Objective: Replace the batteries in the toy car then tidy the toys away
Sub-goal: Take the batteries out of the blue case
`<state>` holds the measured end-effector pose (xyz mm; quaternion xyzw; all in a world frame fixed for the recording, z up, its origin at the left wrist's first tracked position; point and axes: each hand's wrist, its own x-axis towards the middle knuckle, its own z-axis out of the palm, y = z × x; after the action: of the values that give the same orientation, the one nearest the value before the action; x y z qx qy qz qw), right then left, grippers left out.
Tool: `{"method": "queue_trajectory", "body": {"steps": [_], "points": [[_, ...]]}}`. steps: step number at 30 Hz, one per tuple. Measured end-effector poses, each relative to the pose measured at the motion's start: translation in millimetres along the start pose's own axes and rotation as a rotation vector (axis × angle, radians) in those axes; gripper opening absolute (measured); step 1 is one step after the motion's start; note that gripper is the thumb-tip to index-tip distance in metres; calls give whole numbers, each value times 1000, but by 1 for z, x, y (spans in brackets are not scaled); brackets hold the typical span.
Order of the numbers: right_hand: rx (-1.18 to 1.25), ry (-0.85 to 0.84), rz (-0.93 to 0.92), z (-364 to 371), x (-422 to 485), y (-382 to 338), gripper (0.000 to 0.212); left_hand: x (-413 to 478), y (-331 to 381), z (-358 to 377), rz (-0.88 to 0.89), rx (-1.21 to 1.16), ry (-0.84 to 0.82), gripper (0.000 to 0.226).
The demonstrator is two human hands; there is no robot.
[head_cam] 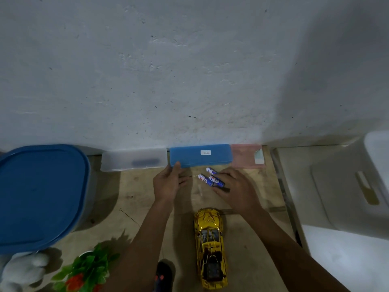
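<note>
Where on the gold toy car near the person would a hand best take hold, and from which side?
Across its middle, from above. The gold toy car sits roof-up, long and narrow, with nothing touching either flank, so a pinch across its width should hold it balanced.
</note>
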<state>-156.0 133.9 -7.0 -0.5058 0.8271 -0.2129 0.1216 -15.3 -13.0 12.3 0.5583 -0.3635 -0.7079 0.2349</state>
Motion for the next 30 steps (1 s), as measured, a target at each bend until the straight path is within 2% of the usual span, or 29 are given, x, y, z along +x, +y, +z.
{"method": "queue_trajectory", "body": {"steps": [6, 15, 19, 21, 25, 27, 30], "points": [[151, -14, 2, 0, 8, 0, 28, 3, 0, 2, -9, -30, 24, 37], [32, 149, 118, 17, 19, -7, 28, -1, -2, 3, 37, 2, 66, 37], [-124, 279, 66, 10, 13, -6, 31, -20, -10, -6, 279, 415, 93, 49], [-181, 340, -28, 1, 15, -4, 26, -31, -17, -16, 396, 607, -24, 50], [-229, 232, -96, -12, 32, 3, 29, -28, -25, -37, 457, 970, -396, 52], [-247, 165, -95, -12, 39, 5, 31, -20, -25, -40, 496, 1074, -451, 48], [-236, 125, -89, -14, 47, 6, 26, -14, -27, -33, 580, 1167, -420, 33]]}}
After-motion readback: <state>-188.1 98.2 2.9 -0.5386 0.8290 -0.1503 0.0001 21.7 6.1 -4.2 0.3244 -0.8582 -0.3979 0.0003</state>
